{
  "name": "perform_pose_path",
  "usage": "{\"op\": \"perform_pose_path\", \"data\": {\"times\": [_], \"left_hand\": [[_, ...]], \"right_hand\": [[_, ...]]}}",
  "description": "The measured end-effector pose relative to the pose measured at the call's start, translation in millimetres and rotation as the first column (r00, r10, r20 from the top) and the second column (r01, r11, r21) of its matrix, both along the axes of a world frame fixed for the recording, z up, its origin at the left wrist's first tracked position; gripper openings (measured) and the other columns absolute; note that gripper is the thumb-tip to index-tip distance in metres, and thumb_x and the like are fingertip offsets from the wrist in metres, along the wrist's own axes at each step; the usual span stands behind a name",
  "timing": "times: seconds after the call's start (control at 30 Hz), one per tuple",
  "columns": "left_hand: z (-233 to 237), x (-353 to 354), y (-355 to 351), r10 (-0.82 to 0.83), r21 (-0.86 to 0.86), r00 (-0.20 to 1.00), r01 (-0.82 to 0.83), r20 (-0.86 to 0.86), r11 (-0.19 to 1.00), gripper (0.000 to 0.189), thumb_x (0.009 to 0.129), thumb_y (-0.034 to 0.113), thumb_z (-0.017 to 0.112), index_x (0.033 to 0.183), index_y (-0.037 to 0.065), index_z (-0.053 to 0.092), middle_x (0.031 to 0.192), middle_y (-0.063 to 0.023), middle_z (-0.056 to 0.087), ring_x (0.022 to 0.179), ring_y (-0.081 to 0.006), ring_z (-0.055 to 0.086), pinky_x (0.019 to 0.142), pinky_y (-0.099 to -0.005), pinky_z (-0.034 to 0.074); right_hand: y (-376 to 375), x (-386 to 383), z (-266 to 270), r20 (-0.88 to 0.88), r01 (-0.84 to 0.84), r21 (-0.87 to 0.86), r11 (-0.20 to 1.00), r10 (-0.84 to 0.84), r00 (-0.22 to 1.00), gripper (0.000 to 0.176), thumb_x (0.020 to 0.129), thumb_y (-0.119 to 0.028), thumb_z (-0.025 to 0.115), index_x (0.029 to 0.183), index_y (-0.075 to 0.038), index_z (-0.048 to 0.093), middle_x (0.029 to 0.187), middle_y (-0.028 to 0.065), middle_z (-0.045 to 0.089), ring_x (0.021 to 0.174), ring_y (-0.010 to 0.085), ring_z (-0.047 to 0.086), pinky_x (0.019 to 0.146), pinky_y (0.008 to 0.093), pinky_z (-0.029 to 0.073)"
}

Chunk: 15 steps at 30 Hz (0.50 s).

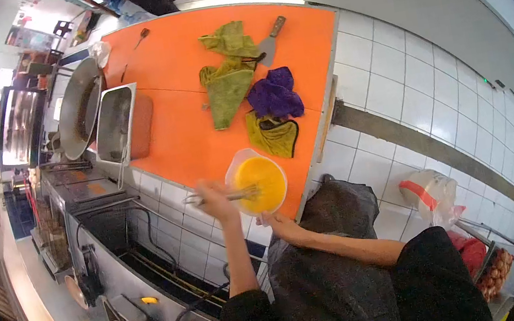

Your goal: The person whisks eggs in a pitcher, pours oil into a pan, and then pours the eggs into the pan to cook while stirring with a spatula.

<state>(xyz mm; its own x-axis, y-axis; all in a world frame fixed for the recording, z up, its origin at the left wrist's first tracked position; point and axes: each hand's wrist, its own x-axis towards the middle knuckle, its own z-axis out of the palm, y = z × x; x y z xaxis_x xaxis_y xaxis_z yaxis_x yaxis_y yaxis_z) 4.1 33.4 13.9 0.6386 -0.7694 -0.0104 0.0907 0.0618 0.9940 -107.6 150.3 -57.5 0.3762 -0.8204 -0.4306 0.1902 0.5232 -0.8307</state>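
My left hand (213,201), smeared a little by motion, is closed around the handle of a metal whisk (245,193). The whisk's wires reach into yellow beaten egg-like liquid (263,176) inside a white bowl (231,166). At the bowl's near rim, my right hand (271,221) grips the edge with its fingers. The bowl stands on an orange tabletop (189,134), close to its near corner. Beyond the bowl lie a yellow-green cloth (275,136) and a purple cloth (275,95).
More green cloths (229,91) and a wide scraper (271,40) lie farther back. A rectangular metal pan (116,126) and a large wok (81,111) stand at the left. Below them is a metal fryer unit (103,252). A plastic bag (433,193) is at the right.
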Motion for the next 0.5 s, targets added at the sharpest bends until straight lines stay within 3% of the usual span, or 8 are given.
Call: {"op": "perform_pose_path", "data": {"times": [0.07, 0.1, 0.17, 0.23, 0.3, 0.37, 0.4, 0.5], "left_hand": [[59.1, -11.4, 12.0, 0.021, -0.049, 0.991, -0.027, -0.134, 0.998, 0.040, 0.093, 0.029, 0.045, 0.059, 0.014, 0.031, 0.049, 0.0031, 0.035, 0.042, -0.0076, 0.033, 0.042, -0.0229, 0.029], [42.9, -15.1, 14.0, 0.027, -0.045, 0.991, -0.033, -0.133, 0.998, 0.040, 0.093, 0.029, 0.045, 0.059, 0.014, 0.031, 0.049, 0.0031, 0.035, 0.042, -0.0076, 0.033, 0.042, -0.0229, 0.029], [-19.0, -25.6, 15.6, 0.305, -0.233, 0.828, -0.217, 0.471, 0.948, 0.041, 0.093, 0.032, 0.042, 0.058, 0.015, 0.029, 0.050, 0.0034, 0.033, 0.043, -0.0080, 0.033, 0.044, -0.0231, 0.029], [-15.6, -21.1, 14.0, 0.122, 0.074, 0.982, -0.133, 0.141, 0.988, 0.043, 0.093, 0.032, 0.040, 0.056, 0.014, 0.028, 0.050, 0.0029, 0.033, 0.045, -0.0091, 0.032, 0.045, -0.0268, 0.030], [66.6, -9.9, 19.1, 0.016, 0.049, 0.989, -0.009, -0.145, 0.999, 0.041, 0.092, 0.028, 0.044, 0.056, 0.013, 0.030, 0.049, 0.0024, 0.033, 0.045, -0.0098, 0.034, 0.045, -0.0278, 0.030], [41.2, 1.4, 28.7, -0.059, -0.126, 0.985, 0.039, -0.160, 0.991, 0.039, 0.091, 0.027, 0.044, 0.057, 0.013, 0.030, 0.049, 0.0026, 0.033, 0.045, -0.0092, 0.034, 0.046, -0.0274, 0.029], [-25.7, 2.9, 31.4, 0.040, -0.073, 0.981, -0.027, 0.188, 0.997, 0.039, 0.092, 0.027, 0.043, 0.057, 0.014, 0.028, 0.049, 0.0029, 0.030, 0.044, -0.0092, 0.031, 0.046, -0.0268, 0.029], [24.9, -30.1, 12.1, 0.056, 0.193, 0.998, -0.057, 0.011, 0.980, 0.041, 0.092, 0.027, 0.038, 0.056, 0.016, 0.022, 0.049, 0.0033, 0.025, 0.045, -0.0101, 0.028, 0.048, -0.0270, 0.028]], "right_hand": [[8.8, -1.5, -5.3, -0.011, -0.017, 0.023, 1.000, 0.017, 1.000, 0.051, 0.099, -0.041, 0.028, 0.094, 0.002, 0.055, 0.091, 0.0112, 0.055, 0.092, 0.0216, 0.050, 0.086, 0.0331, 0.040], [6.3, -2.7, -3.2, -0.042, -0.041, 0.010, 0.999, 0.041, 0.998, 0.051, 0.099, -0.040, 0.028, 0.094, 0.002, 0.056, 0.091, 0.0119, 0.056, 0.092, 0.0220, 0.050, 0.086, 0.0337, 0.040], [3.2, -3.7, 0.8, -0.077, -0.072, -0.014, 0.997, 0.071, 0.994, 0.050, 0.099, -0.040, 0.028, 0.094, 0.002, 0.056, 0.091, 0.0125, 0.056, 0.093, 0.0224, 0.051, 0.086, 0.0343, 0.040], [4.1, -4.3, 2.0, -0.043, -0.088, 0.076, 0.993, 0.091, 0.995, 0.053, 0.099, -0.040, 0.028, 0.098, 0.004, 0.057, 0.095, 0.0156, 0.058, 0.097, 0.0249, 0.052, 0.090, 0.0350, 0.039], [13.7, -1.3, -6.0, -0.059, -0.055, -0.010, 0.998, 0.055, 0.997, 0.053, 0.098, -0.042, 0.029, 0.100, 0.004, 0.057, 0.096, 0.0165, 0.059, 0.097, 0.0254, 0.052, 0.090, 0.0353, 0.038], [3.1, -8.8, 11.5, -0.098, -0.132, 0.108, 0.985, 0.143, 0.985, 0.060, 0.098, -0.049, 0.029, 0.110, 0.004, 0.056, 0.105, 0.0145, 0.057, 0.098, 0.0221, 0.051, 0.089, 0.0331, 0.039], [3.2, -8.9, 3.7, -0.076, -0.178, 0.088, 0.980, 0.184, 0.980, 0.059, 0.098, -0.048, 0.029, 0.109, 0.003, 0.056, 0.106, 0.0162, 0.058, 0.099, 0.0221, 0.052, 0.088, 0.0333, 0.040], [6.5, -7.3, 4.2, -0.059, -0.195, 0.085, 0.977, 0.200, 0.978, 0.057, 0.099, -0.045, 0.028, 0.107, 0.003, 0.057, 0.103, 0.0162, 0.058, 0.096, 0.0216, 0.052, 0.086, 0.0334, 0.041]]}}
